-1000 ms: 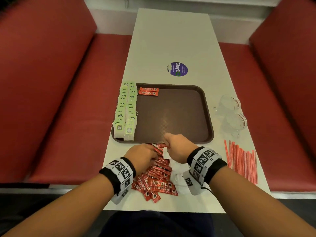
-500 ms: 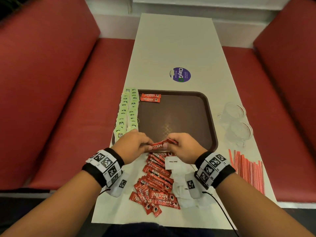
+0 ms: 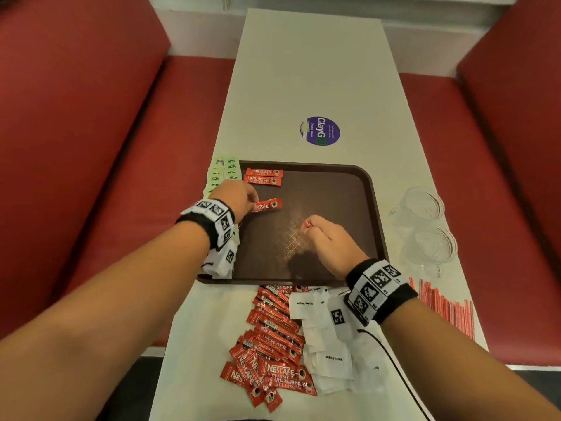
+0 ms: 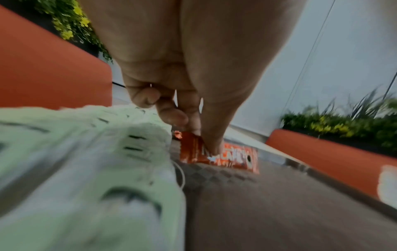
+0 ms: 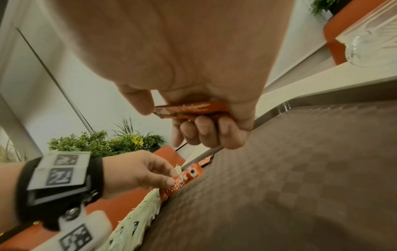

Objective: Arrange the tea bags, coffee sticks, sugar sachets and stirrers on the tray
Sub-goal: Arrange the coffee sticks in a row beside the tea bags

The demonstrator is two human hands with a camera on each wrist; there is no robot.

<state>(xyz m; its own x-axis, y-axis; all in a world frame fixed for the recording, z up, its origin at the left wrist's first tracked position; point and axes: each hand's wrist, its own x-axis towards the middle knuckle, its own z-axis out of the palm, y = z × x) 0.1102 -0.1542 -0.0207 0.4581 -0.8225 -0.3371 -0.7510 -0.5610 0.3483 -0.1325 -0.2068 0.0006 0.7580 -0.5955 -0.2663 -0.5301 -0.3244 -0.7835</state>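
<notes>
A brown tray [image 3: 375,208] lies mid-table. Green tea bags [image 3: 224,173] run in two rows along its left side, and two red coffee sticks [image 3: 264,176] lie at its far left corner. My left hand [image 3: 243,198] pinches one coffee stick [image 3: 268,205] just above the tray, below those two; the same stick [image 4: 227,158] shows in the left wrist view. My right hand [image 3: 324,235] hovers over the tray's middle and grips several coffee sticks [image 5: 193,108] edge-on. Loose coffee sticks [image 3: 270,344] and white sugar sachets [image 3: 328,344] lie on the table near me. Red stirrers [image 3: 446,308] lie at the right.
Two clear glass cups [image 3: 425,226] stand right of the tray. A purple round sticker [image 3: 319,130] is on the white table [image 3: 303,71] beyond it. Red bench seats [image 3: 91,147] flank the table on both sides.
Both hands lifted from the coffee stick pile at the near edge and moved forward over the tray. The left hand now carries one stick toward the far left; the right holds the others.
</notes>
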